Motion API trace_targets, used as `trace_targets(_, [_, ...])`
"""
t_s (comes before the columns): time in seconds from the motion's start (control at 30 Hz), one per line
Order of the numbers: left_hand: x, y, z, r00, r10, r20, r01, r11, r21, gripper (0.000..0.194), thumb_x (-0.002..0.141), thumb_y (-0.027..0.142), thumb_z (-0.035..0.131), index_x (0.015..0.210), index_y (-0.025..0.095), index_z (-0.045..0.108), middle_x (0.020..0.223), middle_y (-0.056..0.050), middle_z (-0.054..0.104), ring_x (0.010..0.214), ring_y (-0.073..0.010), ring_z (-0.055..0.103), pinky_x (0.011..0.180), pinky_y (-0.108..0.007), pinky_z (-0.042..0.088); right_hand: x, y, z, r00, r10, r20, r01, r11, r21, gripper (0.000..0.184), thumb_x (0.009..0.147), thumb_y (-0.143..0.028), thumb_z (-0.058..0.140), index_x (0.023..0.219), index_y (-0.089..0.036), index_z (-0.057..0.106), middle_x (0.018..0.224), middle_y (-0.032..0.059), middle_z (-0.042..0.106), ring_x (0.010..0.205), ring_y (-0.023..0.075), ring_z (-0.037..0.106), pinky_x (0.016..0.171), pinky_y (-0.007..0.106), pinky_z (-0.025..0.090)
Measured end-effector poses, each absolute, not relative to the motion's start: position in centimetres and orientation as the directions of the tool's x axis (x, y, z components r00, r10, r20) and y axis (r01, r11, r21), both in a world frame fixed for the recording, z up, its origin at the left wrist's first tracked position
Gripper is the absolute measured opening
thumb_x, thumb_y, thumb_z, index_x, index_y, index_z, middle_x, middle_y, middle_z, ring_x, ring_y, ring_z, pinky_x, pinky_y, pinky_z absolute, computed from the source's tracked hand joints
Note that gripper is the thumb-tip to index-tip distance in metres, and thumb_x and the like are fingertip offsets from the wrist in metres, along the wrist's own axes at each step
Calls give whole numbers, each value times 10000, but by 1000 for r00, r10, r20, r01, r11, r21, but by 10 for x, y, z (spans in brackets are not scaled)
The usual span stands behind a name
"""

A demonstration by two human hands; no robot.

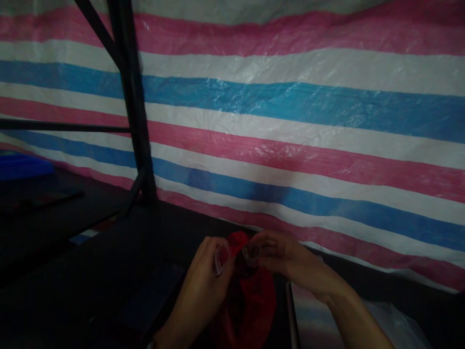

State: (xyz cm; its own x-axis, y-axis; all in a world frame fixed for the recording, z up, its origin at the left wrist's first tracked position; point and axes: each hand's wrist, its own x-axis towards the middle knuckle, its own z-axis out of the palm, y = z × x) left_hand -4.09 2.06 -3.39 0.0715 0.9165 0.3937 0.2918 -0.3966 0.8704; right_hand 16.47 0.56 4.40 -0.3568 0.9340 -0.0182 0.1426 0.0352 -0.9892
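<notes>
Both hands pinch the red cloth (250,291) between them: left hand (207,276), right hand (283,257), apparently gripping.

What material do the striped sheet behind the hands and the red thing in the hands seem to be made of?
The striped sheet looks like woven plastic tarpaulin: glossy, with fine weave lines and creases. The red thing held by both hands looks like soft cloth, matte and folded, though the dim light leaves this uncertain.

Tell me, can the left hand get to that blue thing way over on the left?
Probably not just now. The left hand is busy at the red cloth together with the right hand, and the blue thing lies far off beyond the black post.
</notes>
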Motion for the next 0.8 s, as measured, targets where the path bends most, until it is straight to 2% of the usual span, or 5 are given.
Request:
trace_targets(0.13, [-39,15,-31,113,917,383,348,-397,849,66,927,319,631,959,272,664,961,-26,666,935,-271,608,845,-419,436,139,-6,52,-321,945,67,279,162,-947,277,834,-111,691,1076,-244,708,1069,18,765,1045,202,730,953,350,551])
trace_targets(0.3, [-40,14,-33,140,927,348,320,-375,870,123,863,238,649,984,261,653,995,-36,695,940,-275,645,829,-412,477,115,-16,47,-311,908,281,623,418,-661,372,853,7,594,1074,-259,734,1172,14,691,1078,186,678,1016,349,501])
trace_targets(0.43, [-38,14,-34,176,929,325,221,-359,907,113,902,240,611,1011,266,627,981,-9,704,908,-218,689,810,-350,533,114,-15,46,-393,859,328,634,511,-580,452,899,46,508,1136,-259,742,1213,25,650,1081,171,671,1015,321,509])
trace_targets(0.57, [-38,14,-33,180,932,314,175,-344,923,63,934,309,610,979,264,612,913,14,685,849,-191,679,762,-314,536,112,-12,46,-400,851,341,636,525,-565,414,912,44,517,1103,-246,741,1195,21,660,1063,166,679,1012,316,511])
trace_targets(0.8, [-41,20,-35,57,946,318,274,-321,906,158,935,415,605,935,260,579,892,5,609,814,-212,615,752,-345,484,130,-14,64,-260,871,416,646,477,-596,346,908,-37,631,1093,-300,760,1190,-15,714,1115,168,681,1023,316,496])
